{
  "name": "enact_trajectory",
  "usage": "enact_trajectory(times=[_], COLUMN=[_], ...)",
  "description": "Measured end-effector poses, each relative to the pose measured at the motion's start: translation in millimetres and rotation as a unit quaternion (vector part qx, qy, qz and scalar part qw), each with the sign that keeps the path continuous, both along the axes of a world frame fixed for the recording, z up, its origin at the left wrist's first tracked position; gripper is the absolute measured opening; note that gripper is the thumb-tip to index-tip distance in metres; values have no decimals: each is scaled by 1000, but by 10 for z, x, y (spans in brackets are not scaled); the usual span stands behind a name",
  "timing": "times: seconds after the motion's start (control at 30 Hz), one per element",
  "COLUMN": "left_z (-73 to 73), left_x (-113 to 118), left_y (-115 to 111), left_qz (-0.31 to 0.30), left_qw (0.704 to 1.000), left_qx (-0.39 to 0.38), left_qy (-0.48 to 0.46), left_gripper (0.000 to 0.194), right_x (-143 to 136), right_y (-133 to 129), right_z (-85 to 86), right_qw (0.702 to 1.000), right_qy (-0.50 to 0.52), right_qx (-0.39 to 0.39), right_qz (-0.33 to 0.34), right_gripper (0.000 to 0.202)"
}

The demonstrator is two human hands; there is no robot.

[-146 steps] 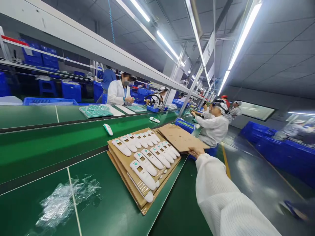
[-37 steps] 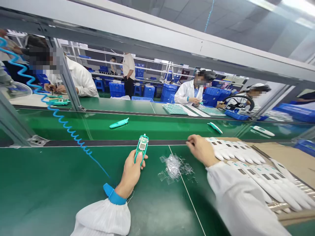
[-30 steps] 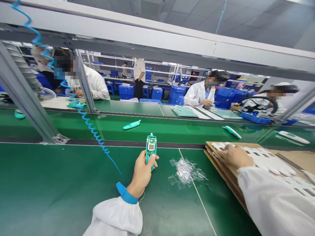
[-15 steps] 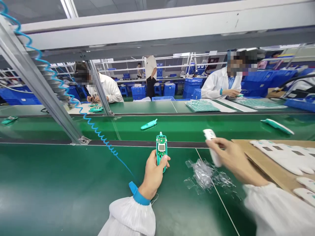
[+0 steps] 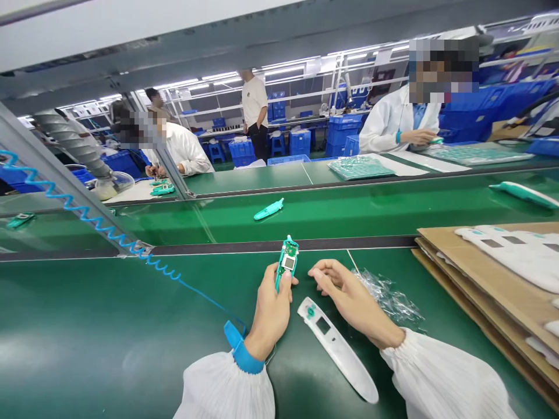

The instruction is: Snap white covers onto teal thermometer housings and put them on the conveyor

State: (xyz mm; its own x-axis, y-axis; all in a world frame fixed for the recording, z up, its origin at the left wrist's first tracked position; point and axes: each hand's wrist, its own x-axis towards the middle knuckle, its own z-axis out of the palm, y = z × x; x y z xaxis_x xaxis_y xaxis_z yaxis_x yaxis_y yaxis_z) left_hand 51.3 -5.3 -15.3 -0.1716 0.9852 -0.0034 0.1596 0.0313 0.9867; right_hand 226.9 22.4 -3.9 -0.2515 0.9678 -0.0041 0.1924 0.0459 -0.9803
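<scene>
My left hand (image 5: pixel 273 302) grips a teal device half-shell (image 5: pixel 279 279) that carries a green circuit board with a small grey screen; the thumb presses on its lower front. Just to the right, my right hand (image 5: pixel 345 291) hovers with loosely bent fingers and nothing visible in them, apart from the shell. Below it, a long white cover (image 5: pixel 345 355) lies slantwise on the green bench, its window and teal button marks facing up. A pile of crumpled clear plastic film (image 5: pixel 393 297) sits behind my right wrist and is partly hidden by it.
Stacked cardboard sheets (image 5: pixel 437 247) at the right bear more white covers (image 5: pixel 515 256). Beyond the bench runs a green conveyor (image 5: pixel 209 224) with a teal shell (image 5: pixel 268 209). A blue coiled cord (image 5: pixel 111 233) leads to my left wristband. Co-workers sit across the line.
My right hand has moved left and let go of the white cover, which now lies on the bench. My left hand still holds the teal shell, now slightly tilted. The view has shifted.
</scene>
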Motion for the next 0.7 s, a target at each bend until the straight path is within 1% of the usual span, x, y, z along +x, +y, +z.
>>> enact_trajectory(times=[0.07, 0.13, 0.17, 0.2, 0.27, 0.3, 0.33, 0.4, 0.47, 0.5, 0.53, 0.6, 0.63, 0.7], left_z=[-28, -43, -44, -39, -9, 14, 42, 101, 144, 153, 151, 121, 98, 55], left_x=[-20, -45, -55, -62, -62, -55, -44, -17, 5, 12, 14, 9, 3, -11], left_y=[1, 10, 15, 21, 26, 24, 16, -13, -54, -73, -89, -104, -103, -91], left_qz=[12, 27, 33, 37, 37, 34, 29, 11, -12, -27, -43, -70, -79, -82], left_qw=[999, 998, 998, 998, 998, 999, 999, 999, 998, 996, 992, 982, 978, 975], left_qx=[8, 6, 3, 0, -3, -5, -6, -5, 14, 32, 52, 84, 91, 87], left_qy=[34, 49, 53, 52, 41, 34, 28, 31, 58, 79, 105, 152, 169, 184], left_gripper=[41, 41, 41, 42, 46, 49, 52, 58, 54, 49, 44, 39, 38, 38], right_x=[32, 46, 45, 42, 36, 40, 51, 89, 141, 166, 188, 220, 230, 241], right_y=[-106, -203, -236, -255, -243, -214, -174, -80, 4, 35, 59, 86, 94, 101], right_z=[54, 77, 78, 76, 67, 63, 59, 49, 38, 33, 31, 31, 33, 32], right_qw=[992, 972, 962, 955, 953, 958, 966, 983, 994, 997, 997, 985, 974, 962], right_qy=[-100, -196, -236, -265, -277, -261, -234, -169, -93, -45, 9, 127, 176, 232], right_qx=[24, 57, 69, 74, 71, 71, 73, 66, 25, -10, -50, -119, -137, -136], right_qz=[77, 113, 115, 112, 105, 99, 81, 10, -55, -63, -52, -2, 23, 51], right_gripper=[50, 55, 51, 41, 17, 11, 14, 25, 33, 37, 40, 47, 50, 53])
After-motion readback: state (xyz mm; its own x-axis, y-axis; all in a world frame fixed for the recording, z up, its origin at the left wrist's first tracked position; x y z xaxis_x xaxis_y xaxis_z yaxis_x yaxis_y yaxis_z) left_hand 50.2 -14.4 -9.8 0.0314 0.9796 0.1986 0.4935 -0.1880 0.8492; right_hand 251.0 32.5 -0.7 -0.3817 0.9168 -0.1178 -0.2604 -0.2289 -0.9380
